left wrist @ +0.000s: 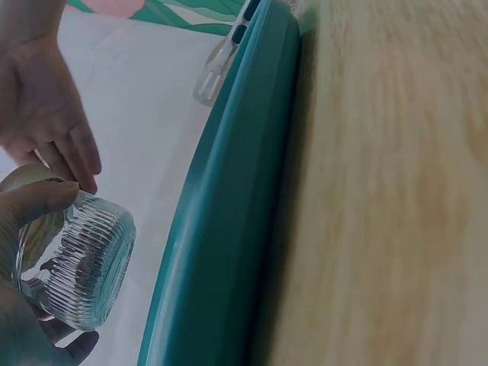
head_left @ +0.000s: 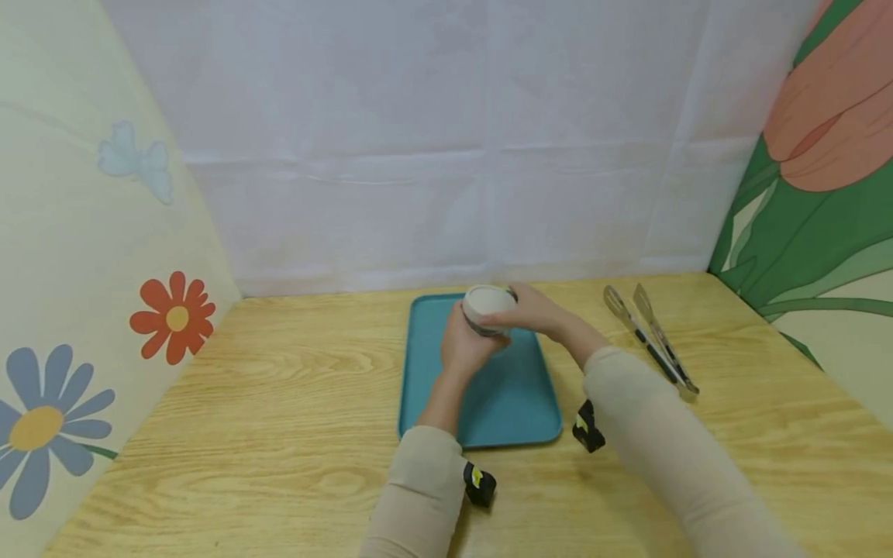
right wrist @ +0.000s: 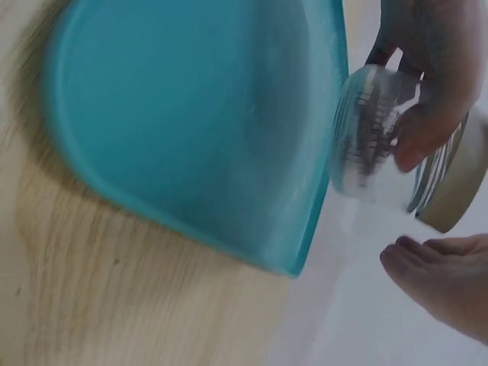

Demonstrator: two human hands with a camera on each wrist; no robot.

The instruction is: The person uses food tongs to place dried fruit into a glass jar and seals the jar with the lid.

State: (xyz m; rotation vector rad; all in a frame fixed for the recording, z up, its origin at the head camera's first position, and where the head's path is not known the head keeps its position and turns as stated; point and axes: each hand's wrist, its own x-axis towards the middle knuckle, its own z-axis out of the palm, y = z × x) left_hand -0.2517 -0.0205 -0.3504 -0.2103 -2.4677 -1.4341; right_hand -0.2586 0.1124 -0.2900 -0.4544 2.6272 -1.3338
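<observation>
A clear glass jar (left wrist: pixel 95 259) with ribbed sides is held in my left hand (head_left: pixel 466 345), thumb on one side and fingers curled round the other. Its pale round lid (head_left: pixel 491 298) faces up in the head view. My right hand (head_left: pixel 533 310) is beside the lid; its thumb overlaps the lid in the head view. Seen from the right wrist, the right hand (right wrist: pixel 446 282) has fairly straight fingers, with fingertips a little apart from the lid (right wrist: pixel 460 183). Both hands are above a teal tray (head_left: pixel 509 411).
Metal tongs (head_left: pixel 652 341) with black grips lie spread on the wooden table (head_left: pixel 300 403), to the right of the tray. A white cloth (head_left: pixel 418 139) hangs along the back. Flower-printed panels (head_left: pixel 63 232) stand at both sides.
</observation>
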